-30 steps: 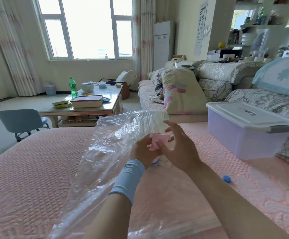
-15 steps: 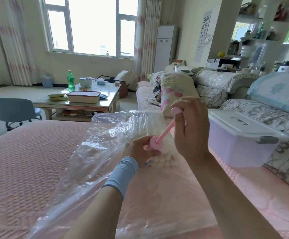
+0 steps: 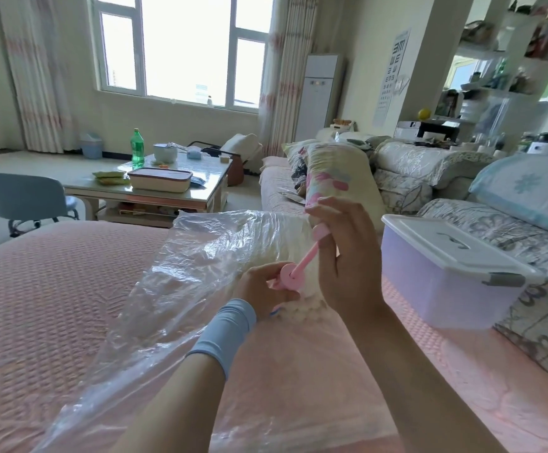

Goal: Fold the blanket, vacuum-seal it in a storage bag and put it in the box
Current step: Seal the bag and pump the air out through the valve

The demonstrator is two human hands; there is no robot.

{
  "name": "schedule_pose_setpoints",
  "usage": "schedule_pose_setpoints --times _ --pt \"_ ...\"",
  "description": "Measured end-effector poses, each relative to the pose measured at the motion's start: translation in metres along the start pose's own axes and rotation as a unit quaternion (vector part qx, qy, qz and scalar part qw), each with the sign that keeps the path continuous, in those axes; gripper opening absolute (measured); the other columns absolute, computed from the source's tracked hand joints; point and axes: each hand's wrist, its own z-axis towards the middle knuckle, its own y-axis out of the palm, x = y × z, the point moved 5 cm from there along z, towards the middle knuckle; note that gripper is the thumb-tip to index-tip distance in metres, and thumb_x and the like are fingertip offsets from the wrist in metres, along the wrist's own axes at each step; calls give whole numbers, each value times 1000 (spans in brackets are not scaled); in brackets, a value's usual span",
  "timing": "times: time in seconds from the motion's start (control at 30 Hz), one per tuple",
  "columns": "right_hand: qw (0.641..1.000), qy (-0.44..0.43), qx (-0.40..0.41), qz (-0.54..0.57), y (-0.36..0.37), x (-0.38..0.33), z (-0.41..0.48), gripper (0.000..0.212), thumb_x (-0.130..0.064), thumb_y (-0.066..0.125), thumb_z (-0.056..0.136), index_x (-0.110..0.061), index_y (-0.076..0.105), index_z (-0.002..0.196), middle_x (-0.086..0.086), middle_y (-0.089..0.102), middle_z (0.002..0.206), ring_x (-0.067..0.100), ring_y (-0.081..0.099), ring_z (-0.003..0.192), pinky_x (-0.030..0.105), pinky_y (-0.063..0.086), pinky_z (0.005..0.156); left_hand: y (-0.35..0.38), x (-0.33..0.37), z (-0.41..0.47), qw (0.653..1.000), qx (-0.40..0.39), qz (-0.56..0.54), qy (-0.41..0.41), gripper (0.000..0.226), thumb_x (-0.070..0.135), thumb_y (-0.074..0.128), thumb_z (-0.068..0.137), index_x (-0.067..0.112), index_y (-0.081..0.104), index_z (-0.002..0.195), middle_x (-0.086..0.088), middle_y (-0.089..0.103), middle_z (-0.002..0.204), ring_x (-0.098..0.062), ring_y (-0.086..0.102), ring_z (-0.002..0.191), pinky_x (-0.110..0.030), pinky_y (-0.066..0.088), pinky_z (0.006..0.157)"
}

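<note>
A person at a pink-covered bed (image 3: 53,289) works a pink pump (image 3: 304,261) on a clear plastic bag (image 3: 200,273) lying crumpled across the cover. The left hand (image 3: 261,287), with a pale blue wristband (image 3: 230,331) on its wrist, curls its fingers around the pump's round base and holds it against the bag. The right hand (image 3: 347,256) grips the pump's handle above. The thin pink rod shows between handle and base, tilted to the right. A white blanket (image 3: 311,305) sits inside the bag, under and beyond both hands, while the bag's near part lies flat and loose toward the camera. The box (image 3: 445,289), translucent lilac with its white lid (image 3: 445,243) on and a grey latch at the end, stands on the bed just right of the right hand, apart from the bag. Behind, a table (image 3: 207,178) carries a green bottle (image 3: 137,148) and a covered dish below a bright window.
</note>
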Motion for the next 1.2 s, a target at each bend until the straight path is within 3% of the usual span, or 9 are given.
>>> schedule_pose_setpoints --times 0.2,0.47,0.57,0.67,0.73,0.83,0.93,1.1,1.2 --pt "946 157 -283 -1 50 17 -54 33 -9 53 97 -15 67 126 3 58 127 25 59 115 37 49 96 4 1 -5 999 -3 -33 6 38 46 72 51 44 71 89 12 72 81 2 59 74 -31 55 83" --pt "999 -16 41 0 2 -3 3 31 -2 48 94 -13 66 116 4 58 128 23 56 119 29 46 97 1 -4 0 1000 5 -27 8 54 37 84 52 53 67 101 16 72 92 -13 67 92 -39 54 90" --pt "993 52 -106 -26 30 3 -30 36 -1 50 91 -11 68 121 7 59 131 24 55 122 32 44 103 4 -5 -3 999 3 -36 11 49 37 81 55 47 69 101 11 73 90 -13 66 85 -40 55 88" --pt "949 134 -285 -24 54 14 -55 36 -5 55 94 -13 67 127 4 59 134 28 57 122 40 46 102 3 -4 -5 999 18 -42 15 38 43 72 54 43 71 91 17 71 78 1 62 71 -36 57 82" --pt "960 119 -255 -10 46 10 -43 36 -8 51 96 -12 66 128 6 59 136 27 56 124 36 44 106 1 -1 -6 998 23 -46 21 36 41 73 55 45 70 90 17 71 79 -1 63 73 -34 57 81" --pt "997 16 -69 -19 15 -3 -6 38 -7 43 97 -9 65 128 9 59 132 21 52 123 22 35 109 1 -4 -3 998 18 -52 21 47 34 81 56 42 71 102 12 73 92 -14 67 89 -36 55 87" --pt "999 -23 34 -19 4 -7 0 39 -3 42 98 -9 63 131 8 57 132 21 50 124 26 34 109 2 -8 -3 998 14 -58 16 52 34 83 54 43 70 103 13 72 93 -19 67 92 -35 57 84" --pt "958 122 -257 -32 55 9 -53 43 -3 51 96 -12 60 137 8 52 145 25 46 134 43 39 111 3 -9 -3 998 17 -53 21 38 39 72 59 49 69 95 13 73 85 -4 64 77 -37 56 86" --pt "954 123 -274 -22 55 11 -48 43 -3 52 98 -13 59 139 8 37 158 25 33 146 39 29 120 3 -10 -3 998 15 -54 17 39 40 72 58 46 70 97 14 72 84 -2 64 75 -39 57 85"
